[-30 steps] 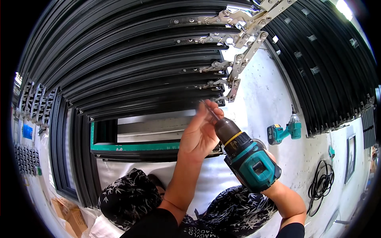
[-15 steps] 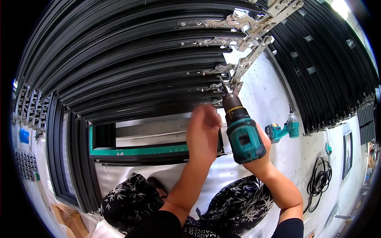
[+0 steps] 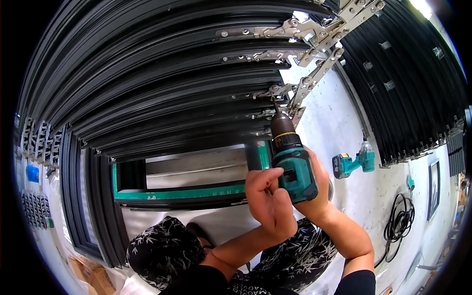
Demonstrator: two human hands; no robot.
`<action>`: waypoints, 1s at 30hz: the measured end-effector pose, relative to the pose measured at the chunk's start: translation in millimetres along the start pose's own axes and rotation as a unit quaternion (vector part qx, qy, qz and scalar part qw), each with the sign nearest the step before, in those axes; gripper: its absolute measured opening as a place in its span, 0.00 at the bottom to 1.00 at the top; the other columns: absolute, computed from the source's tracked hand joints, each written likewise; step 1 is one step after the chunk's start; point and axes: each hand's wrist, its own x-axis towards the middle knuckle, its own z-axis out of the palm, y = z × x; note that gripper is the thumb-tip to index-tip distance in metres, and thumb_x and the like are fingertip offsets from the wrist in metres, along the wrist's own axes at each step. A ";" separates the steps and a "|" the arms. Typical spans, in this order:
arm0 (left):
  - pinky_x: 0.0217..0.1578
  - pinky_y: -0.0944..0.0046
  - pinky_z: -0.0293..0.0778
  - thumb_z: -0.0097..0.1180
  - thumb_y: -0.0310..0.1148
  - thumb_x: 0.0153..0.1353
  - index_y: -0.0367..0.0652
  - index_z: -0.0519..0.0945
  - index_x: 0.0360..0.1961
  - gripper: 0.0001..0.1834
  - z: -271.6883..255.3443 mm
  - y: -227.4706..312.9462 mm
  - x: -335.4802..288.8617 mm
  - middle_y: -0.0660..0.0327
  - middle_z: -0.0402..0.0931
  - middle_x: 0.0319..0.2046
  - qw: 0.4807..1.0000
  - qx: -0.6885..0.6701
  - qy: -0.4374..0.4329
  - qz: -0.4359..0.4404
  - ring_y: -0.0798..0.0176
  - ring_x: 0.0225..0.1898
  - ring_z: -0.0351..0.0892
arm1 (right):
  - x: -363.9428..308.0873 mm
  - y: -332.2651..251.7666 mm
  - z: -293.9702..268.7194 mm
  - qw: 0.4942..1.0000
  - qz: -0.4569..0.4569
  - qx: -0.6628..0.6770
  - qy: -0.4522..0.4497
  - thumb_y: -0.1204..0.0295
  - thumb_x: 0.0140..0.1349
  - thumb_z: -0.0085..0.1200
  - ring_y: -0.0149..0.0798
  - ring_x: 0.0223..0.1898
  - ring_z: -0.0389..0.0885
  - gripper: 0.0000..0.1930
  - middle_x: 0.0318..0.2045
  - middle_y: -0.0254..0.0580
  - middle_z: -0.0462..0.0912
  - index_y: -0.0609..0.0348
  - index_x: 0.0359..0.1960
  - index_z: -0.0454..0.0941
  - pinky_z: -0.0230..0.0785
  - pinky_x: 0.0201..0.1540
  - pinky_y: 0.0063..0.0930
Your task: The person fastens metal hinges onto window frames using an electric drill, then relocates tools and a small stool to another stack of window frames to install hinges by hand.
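**Teal-and-black cordless drill (image 3: 299,178) in right grip (image 3: 319,189), thin dark metal bit (image 3: 276,106) up at silver metal hinge arms (image 3: 309,84)**

Right grip is clamped on the drill, mostly hidden behind the tool body; that wrap likely carries the weight and steadies the aim. Drill is right of centre, nose pointing away from the person; the bit ends right by a hinge arm, contact can't be told. Left grip (image 3: 271,204): fingers loosely curled, thumb and index tips apart, nothing visible in it. It's at the drill's left rear, touching or not unclear, perhaps kept close for steadying. Long black grooved bars (image 3: 172,101) lie stacked parallel, hinge arms at their right ends, probably so the hardware is reachable from one spot. Black frame with a green strip (image 3: 196,193) lies on the person's side of the stack. Second teal cordless driver (image 3: 365,158) rests on the pale floor (image 3: 346,211), likely parked within reach, clear of the elbow. Coiled black cable (image 3: 397,219) farther right, well apart.
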 end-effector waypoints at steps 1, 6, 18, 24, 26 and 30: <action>0.38 0.67 0.63 0.39 0.39 0.69 0.36 0.70 0.42 0.16 2.8 3.6 -0.1 0.60 0.65 0.36 0.996 0.073 -0.004 -0.054 0.69 0.34 0.62 | 0.2 -0.3 0.6 1.000 0.000 -0.006 -0.001 0.69 0.47 0.67 0.55 0.32 0.82 0.31 0.35 0.54 0.80 0.66 0.53 0.69 0.75 0.33 0.36; 0.35 0.63 0.63 0.41 0.41 0.67 0.39 0.71 0.37 0.15 -6.9 -9.9 21.1 0.58 0.65 0.31 0.980 0.164 -0.090 0.072 0.62 0.30 0.64 | -2.5 0.8 6.4 0.999 0.032 0.032 0.003 0.69 0.48 0.64 0.55 0.30 0.82 0.30 0.35 0.54 0.80 0.65 0.54 0.67 0.75 0.30 0.38; 0.28 0.57 0.66 0.47 0.37 0.61 0.43 0.68 0.40 0.11 -9.1 -9.6 27.9 0.56 0.66 0.30 0.958 0.204 -0.173 0.102 0.58 0.26 0.67 | -3.6 22.2 4.9 0.996 0.039 0.079 -0.013 0.71 0.50 0.63 0.50 0.29 0.83 0.28 0.34 0.52 0.81 0.69 0.53 0.70 0.75 0.30 0.33; 0.31 0.57 0.69 0.46 0.38 0.63 0.44 0.63 0.42 0.12 -9.8 -17.2 21.8 0.57 0.64 0.34 0.945 0.223 -0.219 0.097 0.60 0.27 0.66 | -1.6 23.0 4.5 0.992 0.064 0.106 -0.033 0.66 0.50 0.65 0.47 0.30 0.83 0.31 0.35 0.50 0.82 0.69 0.53 0.68 0.76 0.33 0.32; 0.27 0.56 0.68 0.49 0.35 0.56 0.42 0.72 0.37 0.11 -7.3 -22.2 17.3 0.58 0.66 0.29 0.968 0.174 -0.145 0.112 0.58 0.26 0.65 | 5.0 18.8 1.6 0.994 0.032 0.105 -0.027 0.64 0.51 0.65 0.44 0.32 0.84 0.32 0.37 0.49 0.83 0.69 0.54 0.66 0.76 0.36 0.31; 0.28 0.56 0.68 0.49 0.35 0.56 0.42 0.71 0.38 0.11 -11.7 -18.5 18.4 0.58 0.65 0.30 0.969 0.167 -0.154 0.103 0.59 0.27 0.64 | 3.6 23.2 1.3 0.998 -0.004 0.056 -0.004 0.70 0.49 0.64 0.47 0.27 0.82 0.29 0.32 0.50 0.81 0.71 0.52 0.69 0.75 0.29 0.32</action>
